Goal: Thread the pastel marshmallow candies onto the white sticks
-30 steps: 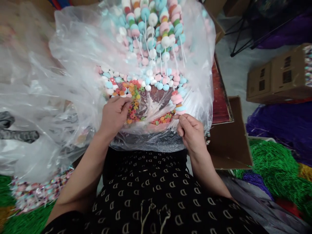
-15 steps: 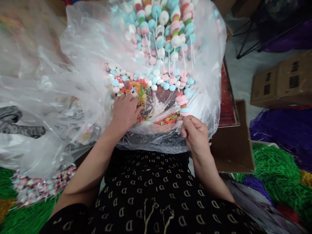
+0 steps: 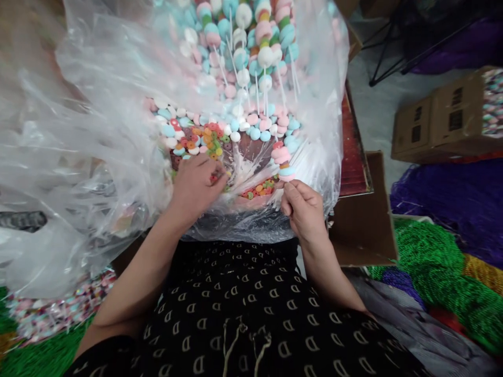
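Observation:
My right hand (image 3: 303, 207) pinches the lower end of a skewer strung with pink, blue, white and small ring-shaped pieces (image 3: 282, 161). That skewer points up and away from me. Left of it, my left hand (image 3: 198, 183) is curled low beside the loose coloured rings (image 3: 214, 139), thumb and fingers drawn together. Whatever lies between those fingertips is too small to make out. Pastel rounded pieces (image 3: 255, 133) lie scattered behind the rings. Several filled skewers (image 3: 264, 47) with bare white stick ends rest at the far side. A bundle of white sticks (image 3: 308, 162) lies beside my right hand.
Clear plastic sheeting (image 3: 102, 120) surrounds the work area. At the right are a red board (image 3: 351, 152), an open carton (image 3: 363, 230) and closed cardboard boxes (image 3: 436, 120). Green strands (image 3: 436, 256) and purple strands (image 3: 451, 204) lie beyond the carton.
The whole scene has shifted left in view. My left hand has moved a little nearer and rightward relative to the rings, its fingers more drawn together. My right hand keeps the skewer.

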Demonstrator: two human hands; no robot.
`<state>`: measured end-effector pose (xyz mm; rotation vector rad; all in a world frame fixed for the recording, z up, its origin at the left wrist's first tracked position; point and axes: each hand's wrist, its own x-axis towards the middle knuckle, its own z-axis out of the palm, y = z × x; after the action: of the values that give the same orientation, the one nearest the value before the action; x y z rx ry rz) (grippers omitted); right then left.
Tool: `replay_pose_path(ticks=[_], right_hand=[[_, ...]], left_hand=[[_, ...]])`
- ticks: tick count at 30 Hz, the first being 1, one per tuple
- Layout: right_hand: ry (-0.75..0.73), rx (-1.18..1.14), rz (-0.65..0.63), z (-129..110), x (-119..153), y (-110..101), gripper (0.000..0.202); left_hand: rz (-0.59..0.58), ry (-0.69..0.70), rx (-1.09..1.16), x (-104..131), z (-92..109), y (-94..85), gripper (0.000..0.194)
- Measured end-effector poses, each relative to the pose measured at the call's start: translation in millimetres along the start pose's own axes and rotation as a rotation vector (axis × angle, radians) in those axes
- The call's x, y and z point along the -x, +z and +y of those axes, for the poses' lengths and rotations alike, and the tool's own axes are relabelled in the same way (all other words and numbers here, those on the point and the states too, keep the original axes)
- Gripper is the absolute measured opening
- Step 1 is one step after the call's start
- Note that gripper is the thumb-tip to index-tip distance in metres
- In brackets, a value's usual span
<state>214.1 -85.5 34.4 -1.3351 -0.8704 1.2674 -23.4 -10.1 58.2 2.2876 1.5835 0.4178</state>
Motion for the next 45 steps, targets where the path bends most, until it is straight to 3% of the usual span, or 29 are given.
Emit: replay_pose_path(ticks=[3,7,11,17,24,29,32,35,39,45], right_hand=[[-0.005,0.014,0.008,1,0,0,0.038],[-0.011,0.007,0.014,3,0,-1,0.037],[-0.017,0.010,0.023,1,1,1,0.037],[-0.026,0.007,0.040,0,0,5,0.036],[-0.028,0.001,0.044,2,0,4,0.033],[-0.033,0.024,0.038,1,0,5,0.033],[-0.038,0.032,0.037,1,-1,6,0.034],[-0.044,0.035,0.043,0,-1,8,0.036],[-0.035,0.042,0.035,0,0,7,0.038],[-0.026,0.069,0.030,1,0,7,0.039]], left_hand=[[-0.081,0.108,0.090,9,24,8.6,0.015],[-0.080,0.193,-0.110,19,42,31.3,0.020],[0.018,0.284,-0.190,29,39,41.0,0.024],[0.080,0.318,-0.129,46,31,37.0,0.034],[0.180,0.438,-0.083,73,32,35.1,0.021],[0.242,0.281,-0.077,77,7,13.4,0.023],[0.151,0.127,-0.145,75,-16,2.5,0.025],[0.038,0.075,-0.214,72,-28,0.7,0.022],[0.022,0.070,-0.194,69,-32,-0.9,0.017],[0.135,-0.006,0.203,63,-15,-12.5,0.007]])
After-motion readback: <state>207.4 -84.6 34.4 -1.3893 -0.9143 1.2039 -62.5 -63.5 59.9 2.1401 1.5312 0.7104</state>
